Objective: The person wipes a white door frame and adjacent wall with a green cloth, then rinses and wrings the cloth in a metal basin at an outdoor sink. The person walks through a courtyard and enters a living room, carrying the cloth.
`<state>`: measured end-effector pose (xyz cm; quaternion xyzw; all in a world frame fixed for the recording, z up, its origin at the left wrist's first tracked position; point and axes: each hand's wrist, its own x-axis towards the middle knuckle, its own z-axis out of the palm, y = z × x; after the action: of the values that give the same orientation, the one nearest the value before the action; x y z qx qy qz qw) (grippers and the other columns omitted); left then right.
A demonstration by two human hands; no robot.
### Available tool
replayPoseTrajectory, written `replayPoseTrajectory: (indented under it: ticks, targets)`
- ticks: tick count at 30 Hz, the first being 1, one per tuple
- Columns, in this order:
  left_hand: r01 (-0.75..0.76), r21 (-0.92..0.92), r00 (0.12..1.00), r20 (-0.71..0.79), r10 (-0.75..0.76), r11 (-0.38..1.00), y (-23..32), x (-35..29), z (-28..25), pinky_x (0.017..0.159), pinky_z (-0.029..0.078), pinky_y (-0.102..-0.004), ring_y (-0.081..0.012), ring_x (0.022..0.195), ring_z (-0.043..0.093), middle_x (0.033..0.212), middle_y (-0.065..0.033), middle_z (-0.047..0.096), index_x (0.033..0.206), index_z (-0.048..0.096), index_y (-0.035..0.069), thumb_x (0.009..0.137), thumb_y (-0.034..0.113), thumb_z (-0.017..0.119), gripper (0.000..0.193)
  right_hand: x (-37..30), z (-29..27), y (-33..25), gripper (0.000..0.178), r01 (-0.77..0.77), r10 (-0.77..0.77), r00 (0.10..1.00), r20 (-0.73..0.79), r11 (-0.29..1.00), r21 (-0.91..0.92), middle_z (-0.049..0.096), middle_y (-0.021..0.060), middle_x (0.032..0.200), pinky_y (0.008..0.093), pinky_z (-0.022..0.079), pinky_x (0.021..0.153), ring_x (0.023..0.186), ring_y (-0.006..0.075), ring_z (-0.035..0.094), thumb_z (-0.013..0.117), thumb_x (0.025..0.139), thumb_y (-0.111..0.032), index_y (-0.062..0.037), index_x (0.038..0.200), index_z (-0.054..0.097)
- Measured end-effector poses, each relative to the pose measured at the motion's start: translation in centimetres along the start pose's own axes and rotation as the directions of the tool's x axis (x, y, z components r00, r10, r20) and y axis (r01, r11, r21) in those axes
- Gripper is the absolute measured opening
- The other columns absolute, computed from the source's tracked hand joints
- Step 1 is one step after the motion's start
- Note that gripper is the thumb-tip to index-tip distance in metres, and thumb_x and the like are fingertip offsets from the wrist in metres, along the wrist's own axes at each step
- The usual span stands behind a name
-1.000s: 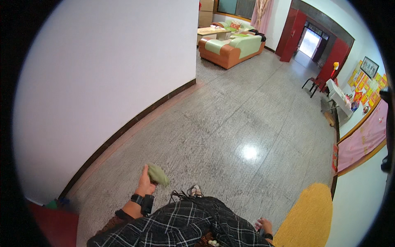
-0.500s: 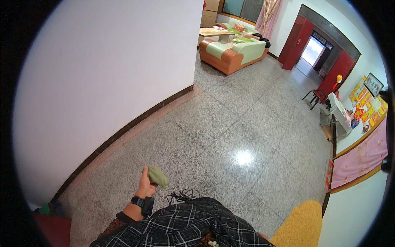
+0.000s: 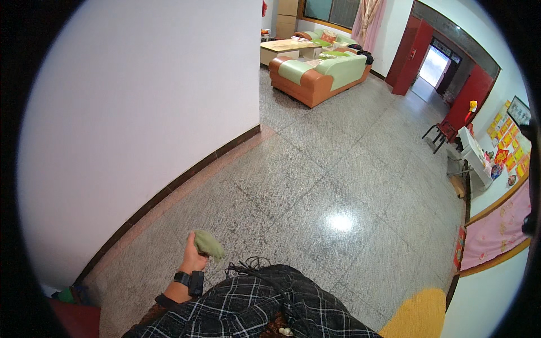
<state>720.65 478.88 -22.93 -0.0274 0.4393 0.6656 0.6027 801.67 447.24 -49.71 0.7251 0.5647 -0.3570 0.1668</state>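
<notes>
My left hand [image 3: 193, 254] is closed around a folded olive-green cloth [image 3: 208, 245], which sticks out to the right of the fingers. The hand is held out low in front of me, over the grey speckled floor [image 3: 293, 186]. A black band with a small dark device [image 3: 195, 283] is on the left wrist. My right hand does not show. A black and white checked garment [image 3: 253, 304] with dark cords covers the lower middle of the picture.
A white wall [image 3: 141, 101] runs along the left, ending at a corner. Beyond stand a green and orange sofa [image 3: 315, 81] and a low table [image 3: 287, 46]. Red doors [image 3: 407, 59], a chair [image 3: 442, 132] and a white table [image 3: 474, 155] are far right. A yellow mat [image 3: 417, 315] lies near right.
The view has shifted slightly forward and turned a little, so the sofa, doors and wall corner sit differently. My left hand still holds the cloth; the sliver of skin at the lower right is gone.
</notes>
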Motion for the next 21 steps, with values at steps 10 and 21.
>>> replayPoseTrajectory:
  ticks: [10,21]
  targets:
    - [-0.021,0.032,1.0,-0.022,0.022,0.999,-4.7,5.1,16.2,0.111,0.043,-0.0511,-0.0324,0.13,0.051,0.141,-0.013,0.053,0.142,0.049,0.006,0.102,0.05,0.054,0.059,14.9,-29.4,-9.3,0.027,0.025,-0.009,0.998,-0.054,0.953,0.302,0.068,0.0201,0.104,0.0471,0.057,0.062,0.086,0.0337,0.071,0.059,0.097,-0.018,0.0016,0.114,0.063]
    - [-0.045,-0.101,0.999,-0.035,0.042,0.994,-4.4,20.3,25.0,0.107,0.044,-0.0524,-0.0318,0.127,0.054,0.139,-0.0124,0.056,0.141,0.05,0.007,0.1,0.047,0.052,0.057,29.4,-45.6,-22.8,0.043,-0.062,0.097,0.995,0.034,0.3,0.952,0.064,0.0182,0.123,0.0435,0.059,0.066,0.088,0.0335,0.07,0.056,0.101,-0.024,-0.0008,0.137,0.052]
